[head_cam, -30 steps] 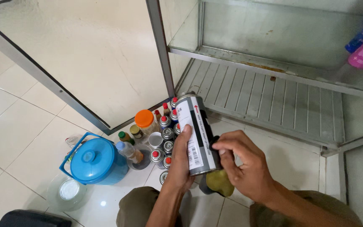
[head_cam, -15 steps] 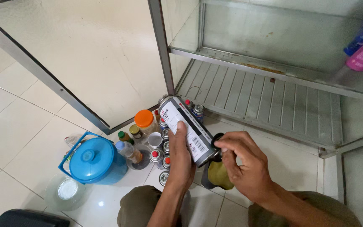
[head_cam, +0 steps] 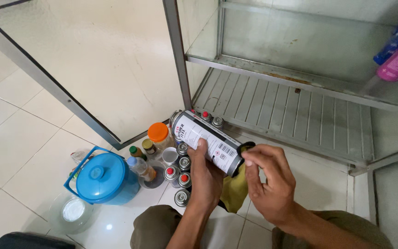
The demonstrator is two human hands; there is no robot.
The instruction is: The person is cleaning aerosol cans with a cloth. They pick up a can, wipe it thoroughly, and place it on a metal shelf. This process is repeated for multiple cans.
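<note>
Tiled floor by cabinet (head_cam: 300,115) | left hand (head_cam: 207,175) gripped spray can (head_cam: 208,140) sideways | right hand (head_cam: 270,182) pinched yellow cloth (head_cam: 234,189) at its cap end | wiping underway; other cans (head_cam: 180,173) waited.

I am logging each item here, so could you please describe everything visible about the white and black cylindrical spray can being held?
The white and black cylindrical spray can looks like metal, with a white printed label panel on a black body and a silvery domed end pointing up-left. It lies tilted, held above the floor tiles. The left hand grips its middle from below, thumb on the label. The right hand pinches its black lower-right end, with a yellow cloth hanging below.
</note>
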